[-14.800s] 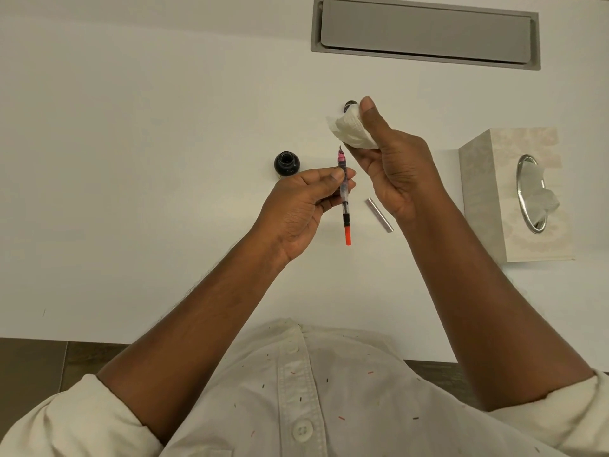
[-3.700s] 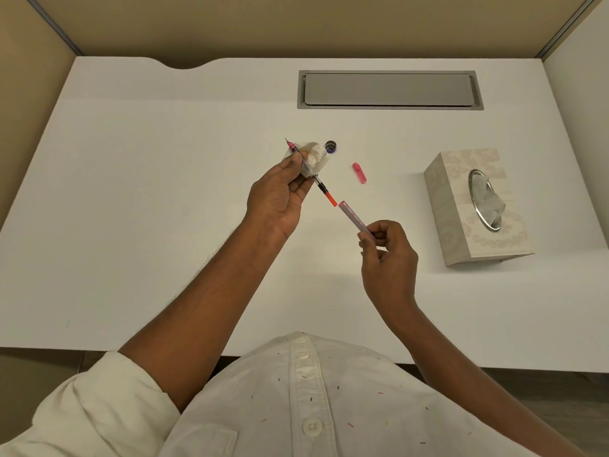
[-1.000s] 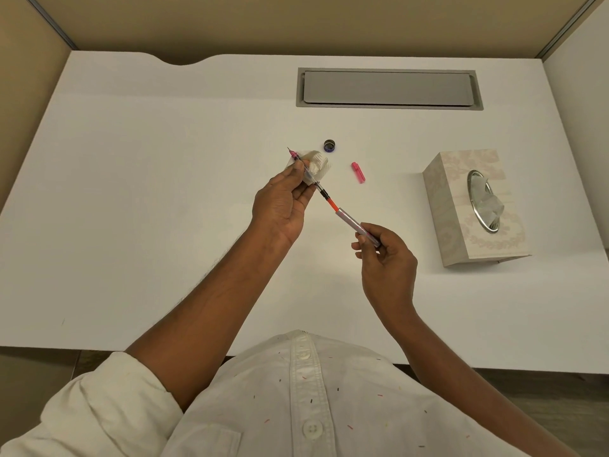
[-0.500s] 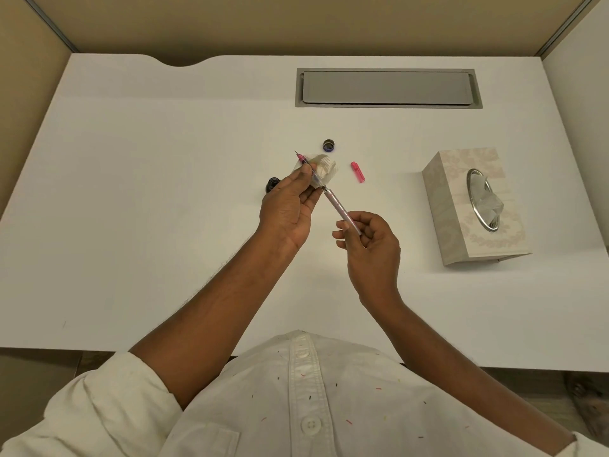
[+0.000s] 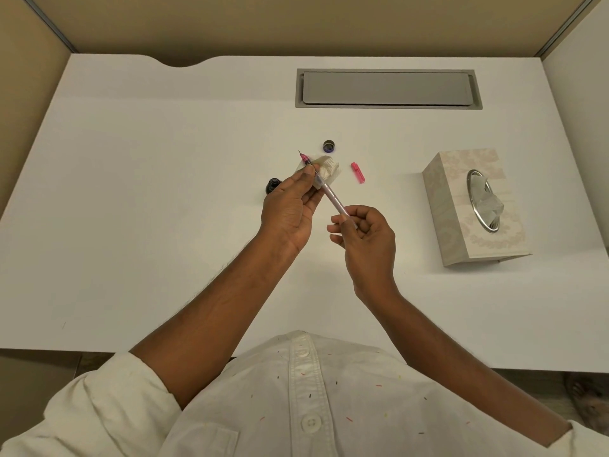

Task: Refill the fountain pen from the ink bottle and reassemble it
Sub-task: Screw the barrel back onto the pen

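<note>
2 curled sets of fingers hold the slim, translucent fountain pen (image 5: 330, 193): left hand (image 5: 290, 211) pinches its pink nib end with crumpled tissue (image 5: 330, 167); right hand (image 5: 367, 237) pinches the barrel.

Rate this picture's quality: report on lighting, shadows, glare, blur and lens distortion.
Head view: soft, even light on the desk; only a faint shadow at the base of the tissue box; a small glint on its metal ring; the pen, left hand and right hand are sharp, with no motion blur; the wide-angle lens splays the desk's sides outward.
</note>
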`<move>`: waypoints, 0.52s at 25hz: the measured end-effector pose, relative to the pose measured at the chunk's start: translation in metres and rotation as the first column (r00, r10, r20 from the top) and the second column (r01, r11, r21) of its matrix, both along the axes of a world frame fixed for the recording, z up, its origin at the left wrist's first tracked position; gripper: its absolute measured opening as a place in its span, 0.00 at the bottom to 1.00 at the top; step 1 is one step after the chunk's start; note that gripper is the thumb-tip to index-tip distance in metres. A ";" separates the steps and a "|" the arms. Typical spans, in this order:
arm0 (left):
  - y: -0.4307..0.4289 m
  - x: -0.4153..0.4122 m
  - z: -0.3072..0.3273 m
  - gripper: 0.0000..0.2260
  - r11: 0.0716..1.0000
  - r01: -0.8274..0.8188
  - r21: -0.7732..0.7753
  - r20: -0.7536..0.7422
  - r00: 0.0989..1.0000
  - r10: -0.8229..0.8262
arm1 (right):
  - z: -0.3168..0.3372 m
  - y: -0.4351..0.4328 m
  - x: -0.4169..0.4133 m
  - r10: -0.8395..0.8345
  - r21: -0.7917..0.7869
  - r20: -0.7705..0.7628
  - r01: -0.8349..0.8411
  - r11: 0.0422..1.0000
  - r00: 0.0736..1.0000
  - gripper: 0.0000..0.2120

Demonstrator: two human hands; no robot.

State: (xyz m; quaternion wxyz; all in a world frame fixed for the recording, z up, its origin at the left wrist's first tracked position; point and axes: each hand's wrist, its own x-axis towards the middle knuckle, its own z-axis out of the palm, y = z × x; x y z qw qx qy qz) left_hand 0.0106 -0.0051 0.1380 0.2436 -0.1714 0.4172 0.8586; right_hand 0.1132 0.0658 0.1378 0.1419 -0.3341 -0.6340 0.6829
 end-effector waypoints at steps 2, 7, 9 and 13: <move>0.000 -0.001 0.000 0.15 1.000 -0.003 -0.002 -0.006 1.000 0.003 | 0.001 0.000 -0.001 0.007 -0.069 0.018 -0.005 0.998 1.000 0.05; 0.000 -0.001 0.002 0.13 1.000 0.006 0.007 -0.026 1.000 -0.005 | 0.010 0.006 -0.006 0.015 -0.506 0.070 0.023 0.862 0.997 0.07; 0.000 -0.001 0.002 0.11 1.000 0.001 0.010 -0.027 1.000 -0.001 | 0.012 0.008 -0.007 0.013 -0.626 0.080 0.040 0.779 0.997 0.09; 0.001 0.000 0.001 0.13 1.000 0.004 -0.001 -0.027 1.000 -0.004 | 0.011 0.008 -0.008 0.007 -0.622 0.100 0.057 0.781 0.995 0.10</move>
